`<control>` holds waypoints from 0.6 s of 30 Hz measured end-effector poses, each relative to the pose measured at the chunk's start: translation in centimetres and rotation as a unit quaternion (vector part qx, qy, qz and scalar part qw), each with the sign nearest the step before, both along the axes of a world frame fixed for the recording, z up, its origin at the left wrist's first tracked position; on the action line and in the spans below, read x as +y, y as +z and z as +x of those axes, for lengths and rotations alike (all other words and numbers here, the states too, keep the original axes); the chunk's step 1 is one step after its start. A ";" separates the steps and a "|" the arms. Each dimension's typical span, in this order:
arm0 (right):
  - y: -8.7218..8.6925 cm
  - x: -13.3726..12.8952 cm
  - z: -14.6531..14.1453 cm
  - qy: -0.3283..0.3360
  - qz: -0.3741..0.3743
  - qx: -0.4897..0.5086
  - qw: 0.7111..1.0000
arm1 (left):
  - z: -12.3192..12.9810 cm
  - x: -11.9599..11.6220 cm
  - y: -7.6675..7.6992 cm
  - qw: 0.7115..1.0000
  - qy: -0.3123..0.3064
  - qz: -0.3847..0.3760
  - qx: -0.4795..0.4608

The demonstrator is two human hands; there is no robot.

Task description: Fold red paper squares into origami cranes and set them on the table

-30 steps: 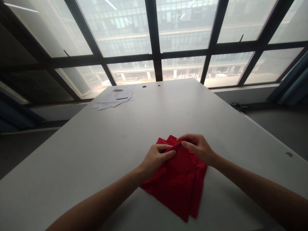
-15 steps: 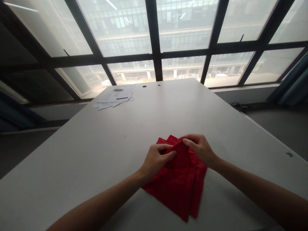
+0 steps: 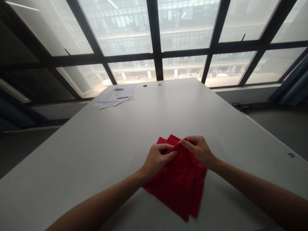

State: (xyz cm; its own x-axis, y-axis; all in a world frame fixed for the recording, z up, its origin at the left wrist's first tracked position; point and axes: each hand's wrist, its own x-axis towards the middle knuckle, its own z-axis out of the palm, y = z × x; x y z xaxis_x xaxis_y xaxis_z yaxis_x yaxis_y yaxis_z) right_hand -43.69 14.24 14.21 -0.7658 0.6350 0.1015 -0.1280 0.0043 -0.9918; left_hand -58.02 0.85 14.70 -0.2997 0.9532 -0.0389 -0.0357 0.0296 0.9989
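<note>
A red cloth (image 3: 176, 183) lies in folded layers near the front of the white table, its pointed corners towards me and away from me. My left hand (image 3: 157, 158) pinches the raised upper fold between thumb and fingers. Close beside it, my right hand (image 3: 198, 149) pinches the same fold at its right end. The fingertips of both hands are a short way apart along the fold. Parts of the cloth under the hands are hidden.
The white table (image 3: 101, 144) stretches away to a window wall. Loose papers (image 3: 115, 98) with a small object on top lie at its far left. Cables (image 3: 240, 106) show beyond the right edge, and a small dark mark (image 3: 291, 155) sits near that edge.
The right fingertips have shifted slightly left along the fold, closer to my left hand. Both hands keep their pinch on the cloth, which otherwise lies almost the same.
</note>
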 end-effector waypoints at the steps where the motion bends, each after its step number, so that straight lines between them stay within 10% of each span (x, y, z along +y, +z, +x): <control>1: -0.1 0.0 0.0 -0.002 0.001 -0.002 1.000 | 0.0 0.0 0.0 1.000 -0.001 -0.004 -0.003; 18: -0.6 0.5 -0.2 -0.007 0.019 -0.037 0.999 | -0.3 0.1 -0.5 0.999 0.012 -0.010 0.042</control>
